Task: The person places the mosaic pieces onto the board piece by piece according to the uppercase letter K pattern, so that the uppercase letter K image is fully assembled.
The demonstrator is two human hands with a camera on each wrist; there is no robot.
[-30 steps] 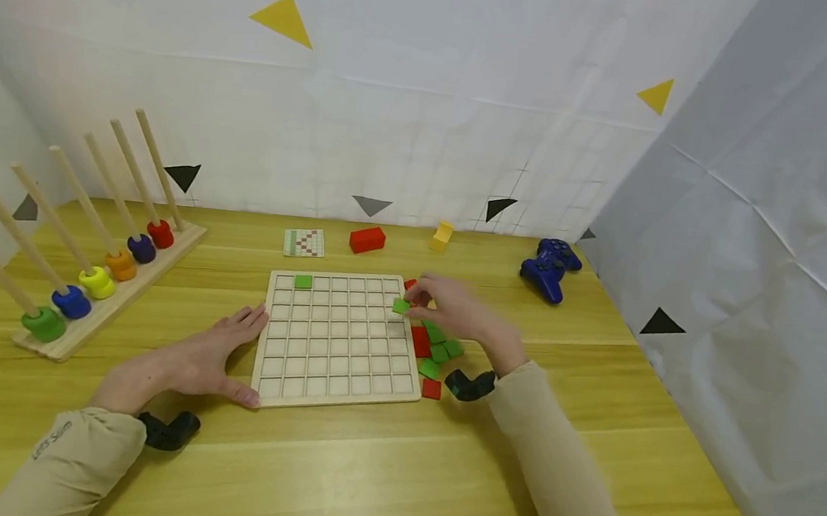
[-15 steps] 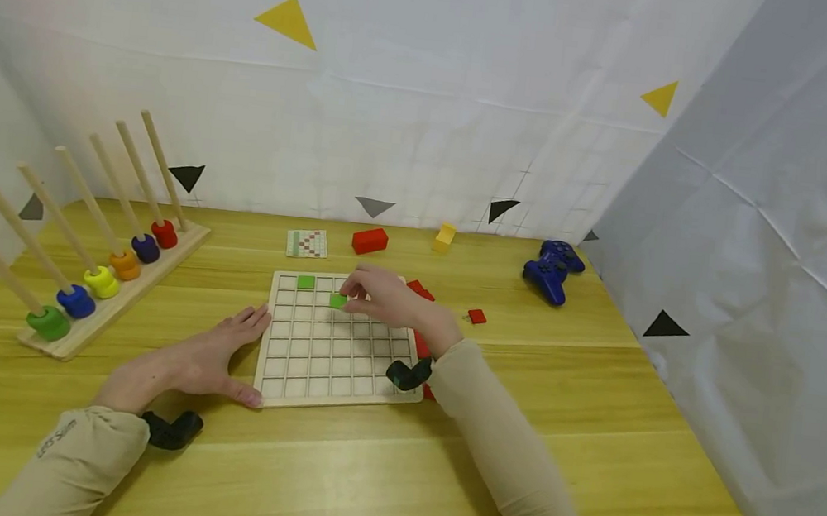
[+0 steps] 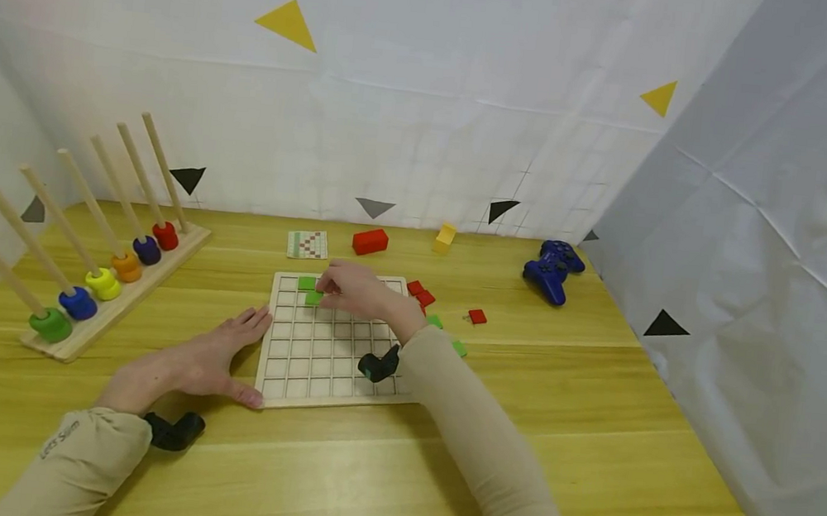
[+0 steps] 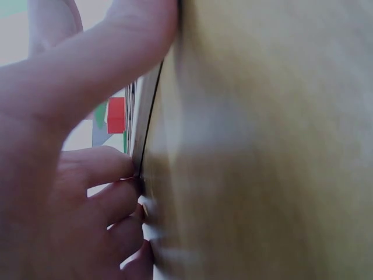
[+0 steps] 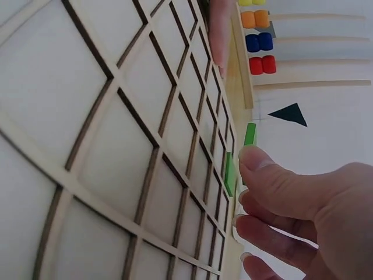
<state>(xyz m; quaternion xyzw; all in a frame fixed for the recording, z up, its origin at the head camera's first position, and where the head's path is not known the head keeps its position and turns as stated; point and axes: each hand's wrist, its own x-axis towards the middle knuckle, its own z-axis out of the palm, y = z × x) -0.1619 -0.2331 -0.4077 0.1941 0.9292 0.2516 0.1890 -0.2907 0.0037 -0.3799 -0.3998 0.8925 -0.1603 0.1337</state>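
Note:
A wooden grid board (image 3: 339,405) lies flat on the table, with one green tile (image 3: 306,283) seated in its far row near the left. My right hand (image 3: 354,290) pinches another green tile (image 5: 250,133) between thumb and fingers, held just above the board's far left part, close by the seated one. Along the board's left edge, my left hand (image 3: 213,359) rests with spread fingers, its fingertips and thumb touching the frame. In the left wrist view, the fingers (image 4: 113,201) reach along the board's side.
Red tiles (image 3: 421,294) and green tiles (image 3: 459,349) lie right of the board, partly behind the right arm. A pegged bead rack (image 3: 118,292) stands left. Behind are a pattern card (image 3: 307,244), a red block (image 3: 370,241), a yellow piece (image 3: 444,238) and a blue game controller (image 3: 552,271).
My right hand has carried the green tile leftward from the pile at the board's right side to above its far left squares. My left hand has stayed at the left edge.

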